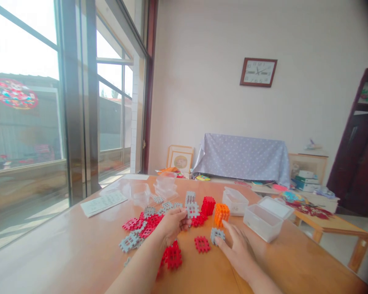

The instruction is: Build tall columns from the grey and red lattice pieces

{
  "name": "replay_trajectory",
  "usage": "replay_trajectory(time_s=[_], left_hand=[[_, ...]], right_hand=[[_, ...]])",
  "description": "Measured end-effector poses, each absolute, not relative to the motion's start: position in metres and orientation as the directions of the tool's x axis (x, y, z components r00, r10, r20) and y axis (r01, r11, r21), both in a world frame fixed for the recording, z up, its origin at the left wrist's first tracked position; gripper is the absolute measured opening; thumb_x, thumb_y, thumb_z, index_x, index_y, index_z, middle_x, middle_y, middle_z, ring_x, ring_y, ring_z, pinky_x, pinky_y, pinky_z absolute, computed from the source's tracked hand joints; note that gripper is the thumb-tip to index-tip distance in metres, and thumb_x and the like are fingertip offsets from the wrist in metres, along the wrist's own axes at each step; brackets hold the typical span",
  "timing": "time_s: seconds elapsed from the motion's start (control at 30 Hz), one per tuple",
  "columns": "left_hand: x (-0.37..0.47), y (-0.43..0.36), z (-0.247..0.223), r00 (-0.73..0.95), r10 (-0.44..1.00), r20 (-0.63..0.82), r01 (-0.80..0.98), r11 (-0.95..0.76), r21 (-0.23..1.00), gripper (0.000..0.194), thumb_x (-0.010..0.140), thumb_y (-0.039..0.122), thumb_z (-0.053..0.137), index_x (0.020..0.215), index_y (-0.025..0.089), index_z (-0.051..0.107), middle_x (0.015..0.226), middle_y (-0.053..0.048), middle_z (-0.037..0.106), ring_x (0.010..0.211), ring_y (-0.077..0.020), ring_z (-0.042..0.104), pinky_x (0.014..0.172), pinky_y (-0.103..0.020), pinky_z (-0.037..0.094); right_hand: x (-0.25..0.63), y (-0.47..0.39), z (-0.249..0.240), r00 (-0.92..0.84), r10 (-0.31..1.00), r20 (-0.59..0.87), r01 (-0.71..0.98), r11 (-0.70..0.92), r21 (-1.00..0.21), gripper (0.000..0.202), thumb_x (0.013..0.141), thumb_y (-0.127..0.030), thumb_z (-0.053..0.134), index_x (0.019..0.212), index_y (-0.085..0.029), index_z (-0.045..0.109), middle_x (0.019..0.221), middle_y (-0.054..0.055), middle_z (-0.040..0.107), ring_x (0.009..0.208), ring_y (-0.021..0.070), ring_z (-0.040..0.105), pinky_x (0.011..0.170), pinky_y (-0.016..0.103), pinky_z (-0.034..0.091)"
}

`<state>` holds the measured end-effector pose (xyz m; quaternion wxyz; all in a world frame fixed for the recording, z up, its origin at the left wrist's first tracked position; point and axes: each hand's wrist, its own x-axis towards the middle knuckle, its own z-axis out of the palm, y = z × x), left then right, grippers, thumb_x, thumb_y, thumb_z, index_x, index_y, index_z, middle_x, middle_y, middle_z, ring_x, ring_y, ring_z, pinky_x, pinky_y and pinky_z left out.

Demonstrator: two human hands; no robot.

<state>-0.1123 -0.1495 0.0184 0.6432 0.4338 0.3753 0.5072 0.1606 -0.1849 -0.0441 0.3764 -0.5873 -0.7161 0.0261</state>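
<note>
Between the thumb and fingers of my left hand (173, 224) is a grey interlocking piece (193, 210), held upright in front of another grey piece. My right hand (237, 249) has its fingers apart; its thumb touches or nearly touches a grey piece (217, 235) on the table. An orange stack (221, 214) stands just beyond my right fingertips, with a red stack (208, 205) to its left. One flat red piece (202, 244) lies between my hands. Loose red pieces (152, 221) and grey pieces (129, 242) are heaped around my left forearm.
Clear plastic boxes (263, 220) stand at the right of the wooden table (92, 253), one with its lid open. More clear containers (139, 193) and a printed sheet (104, 203) lie at the back left. A low wooden stand (337, 225) is beyond the right edge.
</note>
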Motion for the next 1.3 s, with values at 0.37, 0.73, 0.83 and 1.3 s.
replay_trajectory(time_s=[0.37, 0.73, 0.83, 1.3], left_hand=[[-0.092, -0.158, 0.01, 0.326, 0.945, -0.033, -0.177, 0.095, 0.98, 0.029, 0.073, 0.038, 0.071, 0.083, 0.017, 0.054, 0.072, 0.001, 0.064, 0.058, -0.0083, 0.058, 0.055, -0.02, 0.036], [-0.078, -0.163, 0.001, 0.407, 0.912, -0.044, -0.052, 0.072, 0.996, 0.029, 0.071, 0.04, 0.071, 0.085, 0.016, 0.061, 0.069, -0.002, 0.065, 0.057, -0.011, 0.057, 0.057, -0.023, 0.037], [-0.076, -0.166, 0.002, 0.412, 0.91, -0.054, -0.057, 0.084, 0.995, 0.026, 0.072, 0.037, 0.069, 0.084, 0.016, 0.061, 0.068, -0.002, 0.065, 0.056, -0.0109, 0.057, 0.057, -0.023, 0.037], [-0.083, -0.166, 0.013, 0.3, 0.954, -0.03, 0.019, 0.025, 0.999, 0.026, 0.078, 0.038, 0.067, 0.091, 0.017, 0.06, 0.088, -0.007, 0.072, 0.073, -0.0145, 0.063, 0.069, -0.026, 0.042]], right_hand=[[0.135, -0.203, -0.021, -0.097, 0.747, 0.658, 0.844, 0.412, -0.344, 0.072, 0.09, -0.047, 0.057, 0.153, -0.029, 0.027, 0.144, 0.011, 0.051, 0.132, 0.0328, 0.047, 0.112, 0.051, 0.039], [0.132, -0.209, -0.015, -0.209, 0.699, 0.684, 0.802, 0.523, -0.29, 0.056, 0.089, -0.04, 0.061, 0.141, -0.027, 0.047, 0.14, 0.011, 0.053, 0.13, 0.0321, 0.049, 0.109, 0.052, 0.043], [0.132, -0.209, -0.014, -0.217, 0.692, 0.688, 0.801, 0.529, -0.28, 0.055, 0.086, -0.039, 0.065, 0.138, -0.027, 0.052, 0.138, 0.01, 0.055, 0.128, 0.0315, 0.05, 0.108, 0.05, 0.044], [0.177, -0.181, -0.039, -0.061, 0.819, 0.571, 0.774, 0.4, -0.491, 0.045, 0.084, -0.045, 0.066, 0.124, -0.025, 0.067, 0.128, 0.008, 0.066, 0.123, 0.029, 0.056, 0.108, 0.046, 0.044]])
